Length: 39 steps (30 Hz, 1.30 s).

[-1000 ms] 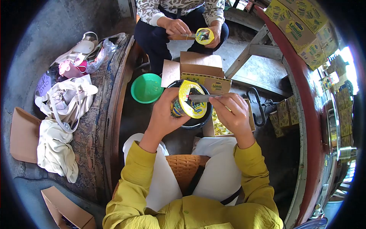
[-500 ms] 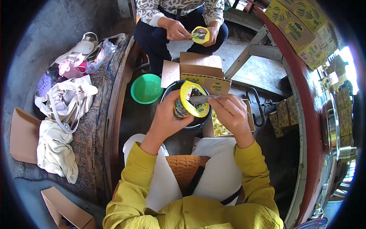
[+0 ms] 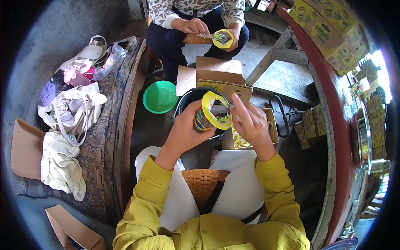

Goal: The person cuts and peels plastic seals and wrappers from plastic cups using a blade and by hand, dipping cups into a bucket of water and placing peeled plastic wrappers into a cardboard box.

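My left hand [image 3: 185, 127] is wrapped around a plastic cup [image 3: 202, 121] with a yellow printed film lid [image 3: 209, 99], tilted with its top toward my right hand. The film is slit open across the middle, and I cannot make out what is inside. My right hand [image 3: 252, 125] grips a knife [image 3: 220, 109] between thumb and fingers, its flat grey blade lying at the slit. One of its fingers points upward. Below the cup, partly covered by it and my left hand, is a dark bucket [image 3: 187, 99].
Opposite, a person's hand holds another yellow-lidded cup [image 3: 223, 38]. A green basin [image 3: 160, 97] stands left of the bucket, with an open cardboard box [image 3: 221, 68] behind. Yellow scraps fill a smaller box [image 3: 241, 141] at right. Bags [image 3: 77, 108] lie on the patterned bench.
The opening in the film lid looks wider, and the cup has shifted slightly right. My right index finger has lifted. The other person's right hand has moved slightly.
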Tool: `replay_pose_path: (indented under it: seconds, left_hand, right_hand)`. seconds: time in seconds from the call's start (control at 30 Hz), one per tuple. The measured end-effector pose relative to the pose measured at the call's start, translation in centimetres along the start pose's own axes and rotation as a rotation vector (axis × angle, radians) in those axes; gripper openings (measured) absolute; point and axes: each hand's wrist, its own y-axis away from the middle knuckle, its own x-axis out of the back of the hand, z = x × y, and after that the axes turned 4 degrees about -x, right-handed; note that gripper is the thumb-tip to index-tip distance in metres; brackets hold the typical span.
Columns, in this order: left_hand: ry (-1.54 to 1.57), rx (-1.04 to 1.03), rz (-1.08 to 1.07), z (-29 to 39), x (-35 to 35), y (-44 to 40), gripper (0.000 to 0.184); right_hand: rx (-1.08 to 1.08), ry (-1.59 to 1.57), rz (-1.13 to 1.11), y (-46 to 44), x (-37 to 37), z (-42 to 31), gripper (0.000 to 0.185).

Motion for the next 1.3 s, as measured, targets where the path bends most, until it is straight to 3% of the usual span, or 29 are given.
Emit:
replay_pose_path:
  seconds: [0.8,1.0,1.1,1.2,1.3]
  left_hand:
    - [0.412,0.016,-0.330,0.2,1.1,-0.3,0.063]
    - [1.144,0.560,-0.658,-1.1,1.3,0.9,0.064]
    - [1.316,0.463,-0.715,-1.8,0.5,0.9,0.070]
    - [1.013,0.455,-0.564,0.0,0.2,0.5,0.072]
    - [0.737,0.217,-0.345,0.6,-0.1,-0.5,0.070]
  right_hand:
    - [0.101,-0.041,-0.050,0.2,0.9,0.6,0.054]
    - [0.143,-0.080,-0.062,0.1,1.4,0.3,0.055]
    - [0.106,-0.093,-0.057,0.2,1.4,0.4,0.055]
    - [0.062,-0.074,-0.082,0.2,1.6,0.8,0.046]
    - [0.074,-0.058,-0.054,0.2,1.3,1.3,0.056]
